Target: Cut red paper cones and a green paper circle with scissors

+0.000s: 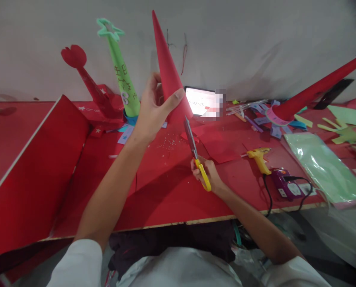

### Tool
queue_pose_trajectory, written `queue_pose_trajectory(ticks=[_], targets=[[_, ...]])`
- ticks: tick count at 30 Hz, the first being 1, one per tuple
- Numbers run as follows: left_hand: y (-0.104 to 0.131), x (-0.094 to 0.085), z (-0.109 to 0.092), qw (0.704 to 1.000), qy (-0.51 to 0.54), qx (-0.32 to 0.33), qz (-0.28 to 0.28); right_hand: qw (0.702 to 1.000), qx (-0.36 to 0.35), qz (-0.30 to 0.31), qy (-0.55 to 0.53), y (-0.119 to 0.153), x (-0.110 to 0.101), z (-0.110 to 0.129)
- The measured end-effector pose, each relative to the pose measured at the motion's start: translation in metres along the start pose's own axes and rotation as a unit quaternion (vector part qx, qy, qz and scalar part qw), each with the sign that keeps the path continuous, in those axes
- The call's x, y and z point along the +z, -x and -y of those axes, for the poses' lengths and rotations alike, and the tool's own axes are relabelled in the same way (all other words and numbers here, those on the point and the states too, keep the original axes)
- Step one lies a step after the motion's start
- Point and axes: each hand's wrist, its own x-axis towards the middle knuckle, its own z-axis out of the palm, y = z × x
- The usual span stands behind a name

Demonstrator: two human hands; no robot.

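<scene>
A tall red paper cone [169,65] is held up over the table, point upward, with my left hand [155,103] closed round its lower part and the thumb pressed on its front. My right hand [207,173] grips the yellow handles of a pair of scissors [192,139]. The blades point up and their tips meet the cone's bottom edge, just below my left thumb. Whether paper lies between the blades is too small to tell. Behind the cone, a lit screen [199,99] showing digits leans by the wall.
On the left stand a red board [40,171], a red cone with a heart top [91,85] and a green cone hat [122,75]. To the right lie a yellow glue gun [259,159], a purple power box [285,185], green sheets in plastic [324,167] and another red cone [318,89].
</scene>
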Motion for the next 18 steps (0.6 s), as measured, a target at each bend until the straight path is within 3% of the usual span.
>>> queue_pose_trajectory(ticks=[5,11,18], targets=[[0.000,0.001,0.000,1.000,0.005,0.006,0.005,1.000,-0.005,-0.002,0.004,0.001,0.000,-0.003],[0.003,0.001,-0.006,0.999,0.015,-0.037,-0.010,1.000,0.009,-0.007,0.013,0.001,0.000,-0.001],[0.001,-0.012,-0.017,0.992,0.058,-0.083,0.077,0.999,0.030,-0.015,0.015,0.001,-0.002,0.004]])
